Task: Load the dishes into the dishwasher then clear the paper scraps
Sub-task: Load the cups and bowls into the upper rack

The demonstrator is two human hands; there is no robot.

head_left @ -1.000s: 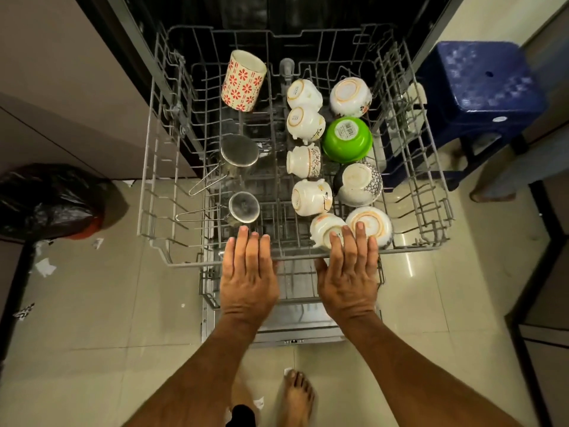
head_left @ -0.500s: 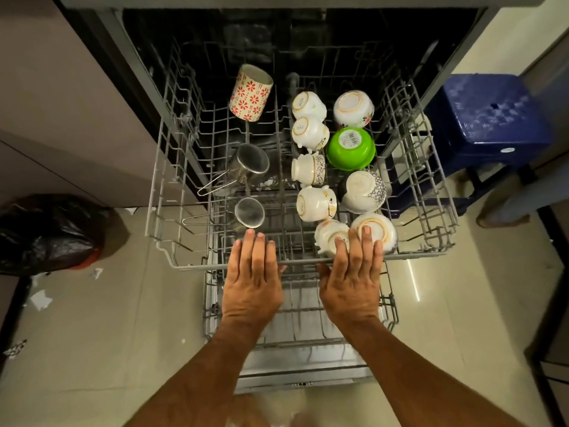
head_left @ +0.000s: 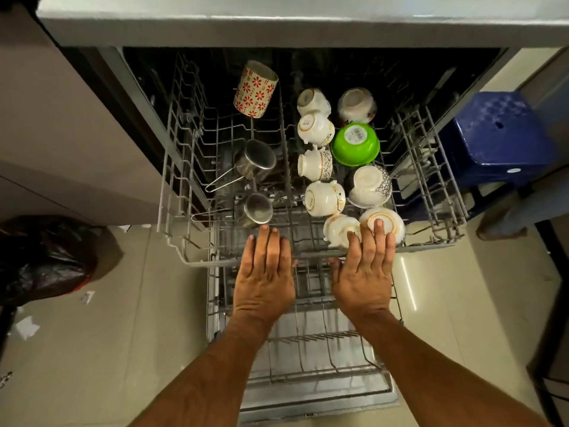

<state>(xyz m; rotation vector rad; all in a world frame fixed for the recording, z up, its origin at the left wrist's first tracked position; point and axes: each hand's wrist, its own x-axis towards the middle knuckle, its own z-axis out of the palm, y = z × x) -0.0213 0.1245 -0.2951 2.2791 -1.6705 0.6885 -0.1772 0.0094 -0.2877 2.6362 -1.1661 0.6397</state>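
Note:
The upper dishwasher rack (head_left: 175,192) sticks partway out of the machine. It holds a red-flowered mug (head_left: 255,89), two steel cups (head_left: 255,160) with wire handles, several white cups (head_left: 317,129), a green bowl (head_left: 355,143) and white bowls (head_left: 371,186), all upside down or tilted. My left hand (head_left: 264,278) and my right hand (head_left: 365,272) lie flat with straight fingers against the rack's front rail. The right fingertips reach over a white bowl (head_left: 392,221). Below, the lower rack (head_left: 308,349) sits on the open door. White paper scraps (head_left: 27,326) lie on the floor at left.
A black rubbish bag (head_left: 43,257) sits on the floor at far left. A blue plastic stool (head_left: 495,131) stands right of the dishwasher, with a person's foot (head_left: 500,231) beside it. The grey countertop edge (head_left: 277,26) runs above the machine. Dark furniture legs stand at lower right.
The upper rack has slid further into the dishwasher with both flat hands on its front rail. My view has moved forward, so the countertop now shows at the top.

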